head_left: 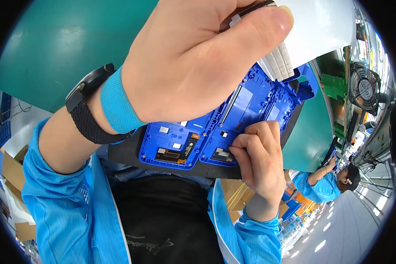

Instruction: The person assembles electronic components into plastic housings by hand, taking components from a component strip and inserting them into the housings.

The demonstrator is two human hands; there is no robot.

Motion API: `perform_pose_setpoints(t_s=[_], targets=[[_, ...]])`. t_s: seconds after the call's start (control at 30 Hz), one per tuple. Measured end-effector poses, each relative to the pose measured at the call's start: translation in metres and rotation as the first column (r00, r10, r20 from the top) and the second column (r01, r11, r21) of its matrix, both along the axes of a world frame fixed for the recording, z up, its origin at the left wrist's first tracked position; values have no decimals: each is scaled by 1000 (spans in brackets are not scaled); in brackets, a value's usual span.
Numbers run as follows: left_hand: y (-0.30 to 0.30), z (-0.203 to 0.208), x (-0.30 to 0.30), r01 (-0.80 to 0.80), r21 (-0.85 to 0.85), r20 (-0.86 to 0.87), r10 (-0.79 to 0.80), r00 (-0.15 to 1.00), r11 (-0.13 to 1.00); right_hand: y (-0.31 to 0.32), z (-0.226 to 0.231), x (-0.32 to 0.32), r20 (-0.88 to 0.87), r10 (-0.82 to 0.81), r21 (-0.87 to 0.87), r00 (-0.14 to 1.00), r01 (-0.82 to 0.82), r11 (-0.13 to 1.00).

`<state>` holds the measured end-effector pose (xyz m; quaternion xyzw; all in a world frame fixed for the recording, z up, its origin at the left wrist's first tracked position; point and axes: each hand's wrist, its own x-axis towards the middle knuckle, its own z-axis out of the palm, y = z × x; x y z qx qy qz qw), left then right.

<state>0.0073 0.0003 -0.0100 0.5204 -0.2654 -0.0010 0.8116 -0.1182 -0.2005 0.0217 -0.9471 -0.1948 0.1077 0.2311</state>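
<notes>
My left hand is closed, its thumb bent over a strip of small pale grey pads laid out in a grid. It hangs above blue plastic housings and hides part of them. Their shells show screw posts, small white pads and a dark flexible circuit. My right hand is pinched, its fingertips down at the lower right part of a shell, beside a small window with a pale piece in it. Whatever lies between those fingertips is hidden.
The housings rest on a black mat over a green tabletop. A white sheet lies at the far right. A fan stands beyond the table. Cardboard boxes are below the edge; a person in blue works at right.
</notes>
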Motion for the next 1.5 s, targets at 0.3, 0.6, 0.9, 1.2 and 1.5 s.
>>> perform_pose_setpoints(t_s=[0.3,0.6,0.9,1.2,1.5], targets=[[0,1,-2,66,116,-69,-58,996,991,2,-1,0,41,10,-18,999,-10,1000],[-1,4,-4,150,256,-155,-113,982,955,-4,-4,-1,49,-16,39,999,14,999],[-7,4,-8,278,343,-187,-224,956,897,2,15,6,311,-229,277,923,143,950],[-20,-2,-10,321,233,-195,-280,940,918,14,15,53,493,-322,316,808,179,932],[-14,3,-10,354,225,-185,-317,930,908,15,13,58,434,-291,337,852,145,930]])
